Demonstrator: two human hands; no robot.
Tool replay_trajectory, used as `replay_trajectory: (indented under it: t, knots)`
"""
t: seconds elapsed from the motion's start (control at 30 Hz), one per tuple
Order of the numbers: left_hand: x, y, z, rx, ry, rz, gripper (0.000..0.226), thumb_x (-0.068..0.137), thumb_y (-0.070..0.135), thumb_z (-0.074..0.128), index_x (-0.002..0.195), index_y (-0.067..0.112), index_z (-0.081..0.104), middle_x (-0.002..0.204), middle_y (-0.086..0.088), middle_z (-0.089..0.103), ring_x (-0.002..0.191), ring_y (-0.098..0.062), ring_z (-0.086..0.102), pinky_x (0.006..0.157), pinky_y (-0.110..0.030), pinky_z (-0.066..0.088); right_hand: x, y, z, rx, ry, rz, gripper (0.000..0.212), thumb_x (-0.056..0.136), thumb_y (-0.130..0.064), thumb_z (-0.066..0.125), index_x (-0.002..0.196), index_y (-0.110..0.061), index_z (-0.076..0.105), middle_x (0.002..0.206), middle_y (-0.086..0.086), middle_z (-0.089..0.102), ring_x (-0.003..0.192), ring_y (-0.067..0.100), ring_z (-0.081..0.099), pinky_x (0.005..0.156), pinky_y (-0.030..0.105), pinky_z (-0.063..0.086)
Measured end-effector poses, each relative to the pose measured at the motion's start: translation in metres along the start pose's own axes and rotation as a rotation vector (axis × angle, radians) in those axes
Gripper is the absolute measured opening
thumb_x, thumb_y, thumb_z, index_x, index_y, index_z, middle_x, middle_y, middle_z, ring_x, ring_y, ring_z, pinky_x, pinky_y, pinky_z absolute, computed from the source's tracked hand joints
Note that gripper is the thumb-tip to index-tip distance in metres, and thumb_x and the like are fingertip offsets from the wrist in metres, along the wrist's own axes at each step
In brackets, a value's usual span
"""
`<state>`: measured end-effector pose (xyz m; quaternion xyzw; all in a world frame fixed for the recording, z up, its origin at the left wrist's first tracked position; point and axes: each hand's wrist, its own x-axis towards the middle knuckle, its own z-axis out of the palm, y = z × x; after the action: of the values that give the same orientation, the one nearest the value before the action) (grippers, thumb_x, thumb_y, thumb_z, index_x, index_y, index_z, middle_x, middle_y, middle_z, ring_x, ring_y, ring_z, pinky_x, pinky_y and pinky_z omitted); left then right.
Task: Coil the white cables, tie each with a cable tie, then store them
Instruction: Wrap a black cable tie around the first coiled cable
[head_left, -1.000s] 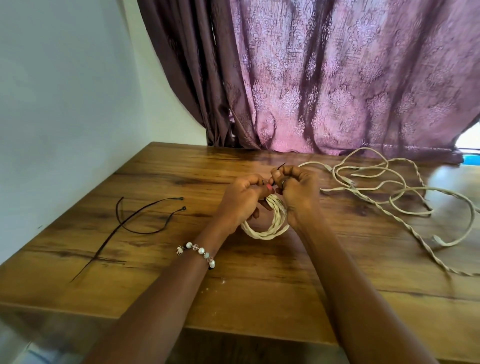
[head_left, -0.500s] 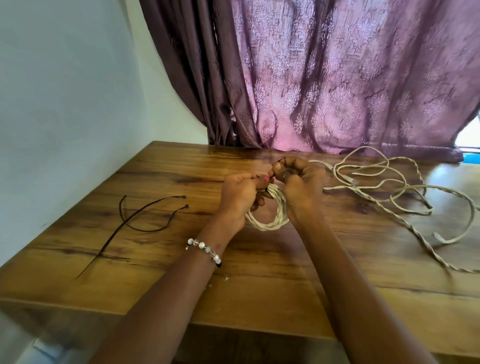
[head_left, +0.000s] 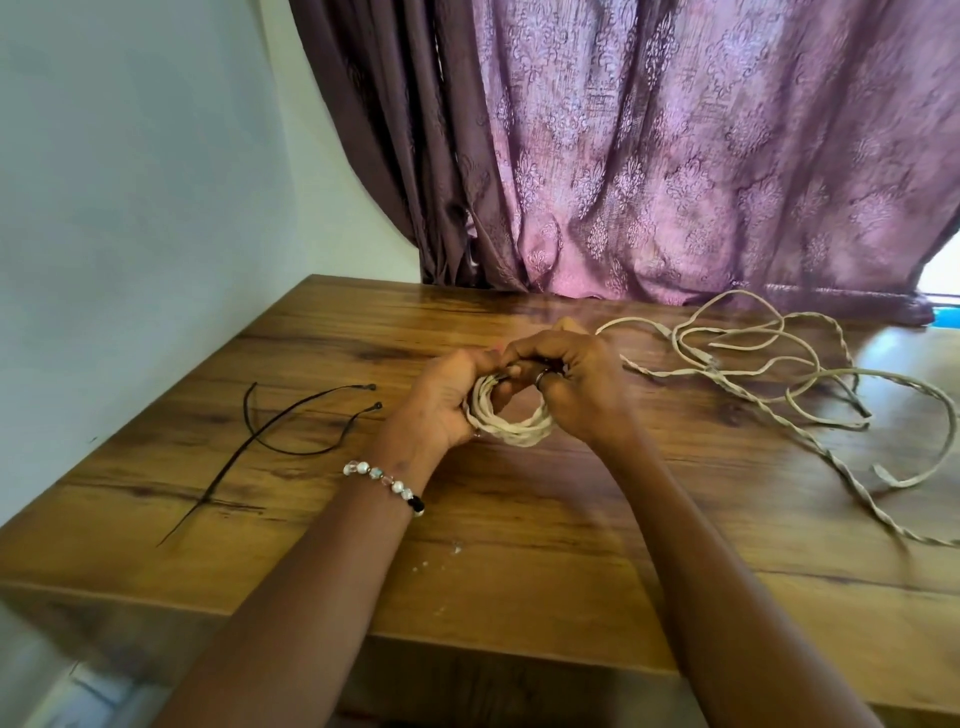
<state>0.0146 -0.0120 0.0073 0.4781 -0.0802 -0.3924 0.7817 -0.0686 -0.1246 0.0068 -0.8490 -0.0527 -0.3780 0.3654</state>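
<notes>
A small coil of white cable (head_left: 511, 423) is held just above the wooden table (head_left: 519, 545) at its middle. My left hand (head_left: 447, 397) grips the coil's left side. My right hand (head_left: 576, 376) curls over its top and right side, fingers pinched together at the top where a dark cable tie is mostly hidden. More white cable (head_left: 769, 374) lies loose and tangled on the table to the right. Two black cable ties (head_left: 291, 426) lie on the table to the left.
A purple patterned curtain (head_left: 675, 156) hangs behind the table's far edge. A pale wall (head_left: 130, 208) runs along the table's left side. Small white crumbs (head_left: 441, 556) lie near the front edge.
Both hands have closed tighter over the top of the coil. The tie's dark tip that stuck up above my right hand no longer shows.
</notes>
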Motion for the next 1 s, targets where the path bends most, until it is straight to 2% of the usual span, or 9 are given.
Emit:
replay_trajectory:
  t: [0.1, 0.23, 0.33, 0.4, 0.53, 0.6, 0.73, 0.83, 1.0]
  knots:
    - [0.002, 0.0, -0.001, 0.041, 0.04, 0.064, 0.029, 0.089, -0.005, 0.054, 0.117, -0.013, 0.055, 0.057, -0.013, 0.061, 0.042, -0.015, 0.061, 0.038, -0.02, 0.049, 0.002, 0.004, -0.004, -0.056, -0.034, -0.054, 0.025, 0.068, 0.01, 0.065, 0.081, -0.008, 0.076, 0.082, -0.009, 0.069, 0.08, -0.014, 0.059, 0.075, 0.014, 0.047]
    - [-0.005, 0.001, 0.0, 0.247, 0.094, 0.298, 0.012, 0.082, 0.0, 0.069, 0.091, -0.008, 0.066, 0.066, -0.015, 0.068, 0.049, -0.018, 0.064, 0.047, -0.025, 0.055, -0.001, 0.011, -0.006, -0.228, -0.033, -0.142, 0.012, 0.068, -0.014, 0.074, 0.077, -0.021, 0.077, 0.096, -0.003, 0.055, 0.098, -0.012, 0.033, 0.085, 0.013, 0.028]
    - [-0.003, 0.0, -0.004, 0.357, 0.126, 0.448, 0.023, 0.077, 0.005, 0.076, 0.093, -0.009, 0.067, 0.079, -0.016, 0.07, 0.063, -0.019, 0.066, 0.06, -0.028, 0.058, -0.001, 0.012, -0.01, -0.158, -0.07, -0.01, 0.016, 0.068, -0.02, 0.076, 0.081, -0.029, 0.077, 0.107, 0.006, 0.048, 0.104, 0.01, 0.039, 0.093, 0.026, 0.034]
    - [-0.002, 0.001, -0.005, 0.378, 0.109, 0.52, 0.02, 0.078, 0.005, 0.075, 0.093, -0.007, 0.068, 0.082, -0.017, 0.072, 0.064, -0.018, 0.068, 0.061, -0.029, 0.059, -0.001, 0.006, -0.014, 0.097, -0.144, 0.125, 0.024, 0.069, -0.009, 0.079, 0.086, -0.026, 0.075, 0.11, 0.01, 0.055, 0.105, 0.014, 0.051, 0.091, 0.028, 0.042]
    - [-0.001, 0.0, -0.007, 0.43, 0.039, 0.612, 0.013, 0.083, 0.003, 0.07, 0.094, -0.003, 0.068, 0.071, -0.009, 0.073, 0.057, -0.017, 0.069, 0.053, -0.024, 0.058, 0.001, -0.006, -0.018, 0.654, -0.051, 0.475, 0.014, 0.089, 0.002, 0.059, 0.1, -0.006, 0.059, 0.091, 0.011, 0.067, 0.074, 0.021, 0.067, 0.067, 0.032, 0.055]
    - [-0.002, -0.001, -0.006, 0.498, -0.007, 0.645, 0.018, 0.084, 0.001, 0.067, 0.102, -0.004, 0.066, 0.069, -0.007, 0.072, 0.057, -0.016, 0.069, 0.053, -0.023, 0.057, 0.002, -0.004, -0.018, 0.672, 0.005, 0.626, 0.009, 0.097, -0.006, 0.05, 0.096, -0.005, 0.059, 0.084, 0.015, 0.066, 0.065, 0.023, 0.065, 0.066, 0.039, 0.056]
    - [-0.004, -0.003, -0.004, 0.871, -0.061, 0.775, 0.013, 0.088, 0.005, 0.064, 0.099, 0.002, 0.071, 0.081, -0.009, 0.073, 0.064, -0.009, 0.068, 0.055, -0.016, 0.052, -0.001, -0.003, -0.018, 0.616, -0.035, 0.736, 0.034, 0.1, -0.015, 0.046, 0.077, -0.004, 0.068, 0.072, 0.019, 0.067, 0.055, 0.024, 0.063, 0.053, 0.033, 0.056]
    - [-0.001, 0.001, -0.011, 1.161, -0.054, 0.894, 0.019, 0.092, 0.017, 0.06, 0.097, 0.003, 0.072, 0.082, -0.011, 0.074, 0.069, -0.019, 0.069, 0.06, -0.028, 0.053, 0.0, -0.001, -0.02, 0.584, 0.0, 0.769, 0.042, 0.098, -0.013, 0.05, 0.059, -0.011, 0.068, 0.066, 0.012, 0.065, 0.059, 0.024, 0.059, 0.057, 0.036, 0.052]
    - [0.002, 0.0, -0.011, 1.259, -0.12, 0.994, 0.026, 0.093, 0.024, 0.059, 0.104, 0.003, 0.069, 0.088, -0.009, 0.073, 0.073, -0.018, 0.069, 0.063, -0.02, 0.048, 0.001, -0.005, -0.025, 0.749, -0.053, 0.861, 0.041, 0.095, 0.007, 0.039, 0.068, -0.002, 0.069, 0.057, 0.011, 0.064, 0.047, 0.02, 0.056, 0.045, 0.027, 0.052]
